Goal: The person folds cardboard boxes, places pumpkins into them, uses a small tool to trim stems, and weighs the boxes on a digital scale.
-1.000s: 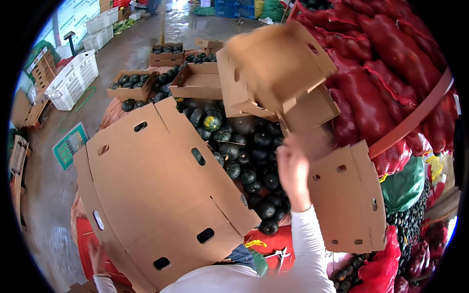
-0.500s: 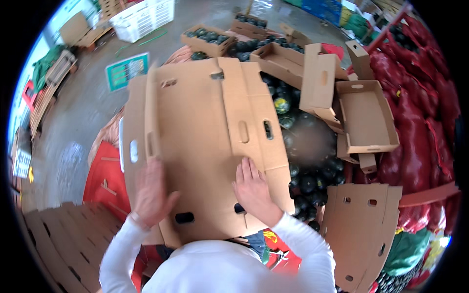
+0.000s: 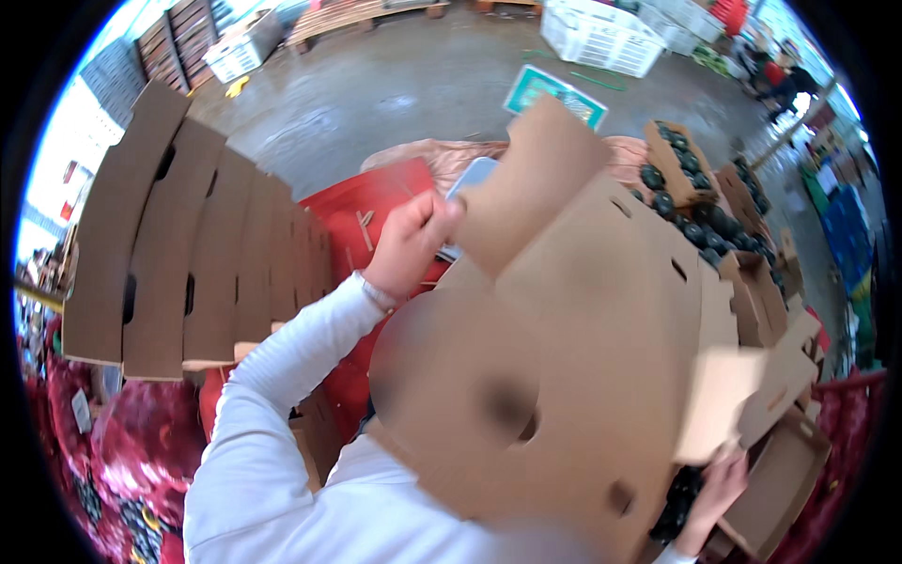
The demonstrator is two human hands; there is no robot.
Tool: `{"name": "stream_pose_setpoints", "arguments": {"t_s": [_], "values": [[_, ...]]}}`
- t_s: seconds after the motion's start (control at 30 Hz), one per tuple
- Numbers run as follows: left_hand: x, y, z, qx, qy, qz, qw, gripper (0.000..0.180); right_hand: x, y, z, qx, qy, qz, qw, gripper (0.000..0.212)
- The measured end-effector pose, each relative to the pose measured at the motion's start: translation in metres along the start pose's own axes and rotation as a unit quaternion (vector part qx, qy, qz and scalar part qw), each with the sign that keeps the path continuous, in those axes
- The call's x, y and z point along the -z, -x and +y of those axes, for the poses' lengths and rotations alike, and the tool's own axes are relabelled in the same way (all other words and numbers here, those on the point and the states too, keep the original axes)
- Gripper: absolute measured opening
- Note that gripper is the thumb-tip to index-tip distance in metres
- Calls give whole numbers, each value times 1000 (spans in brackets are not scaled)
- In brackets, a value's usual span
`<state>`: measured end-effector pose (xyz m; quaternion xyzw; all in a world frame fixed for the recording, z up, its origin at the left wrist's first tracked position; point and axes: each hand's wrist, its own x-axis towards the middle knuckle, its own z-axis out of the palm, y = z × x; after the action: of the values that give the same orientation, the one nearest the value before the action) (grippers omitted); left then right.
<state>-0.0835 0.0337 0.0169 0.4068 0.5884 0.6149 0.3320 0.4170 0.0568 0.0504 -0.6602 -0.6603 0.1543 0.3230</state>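
A large brown cardboard box blank [image 3: 601, 310] lies tilted in front of me, with hand holes cut in it and a blurred patch over its near part. My left hand [image 3: 412, 242] is closed on its raised left flap [image 3: 540, 183], thumb at the flap's end. At the right side my right hand [image 3: 719, 489] grips the lower end of a pale raised flap [image 3: 722, 399]; its fingers are partly blurred. Beneath the blank, at the left, is a red surface [image 3: 362, 202] with small scraps on it.
Folded brown cardboard blanks [image 3: 202, 254] stand in a row at the left. Open cardboard trays [image 3: 752, 296] and dark round squashes [image 3: 700, 226] are on the right. Red mesh sacks [image 3: 150, 437] lie at the lower left. White crates [image 3: 601, 38] stand on the wet floor [image 3: 376, 85].
The view has swung to the left. Both hands have gone from lying flat on the cardboard to gripping flaps at its two sides, and those flaps now stand raised.
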Motion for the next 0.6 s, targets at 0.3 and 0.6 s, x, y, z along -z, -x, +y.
{"name": "stream_pose_setpoints", "arguments": {"t_s": [0.3, 0.6], "values": [[19, 128, 8, -169, -203, -283, 922, 23, -23, 110, 16, 110, -53, -207, 971, 33], [-43, 112, -13, -239, -373, -163, 882, 23, -64, 70, -79, 305, 174, -260, 899, 54]]}}
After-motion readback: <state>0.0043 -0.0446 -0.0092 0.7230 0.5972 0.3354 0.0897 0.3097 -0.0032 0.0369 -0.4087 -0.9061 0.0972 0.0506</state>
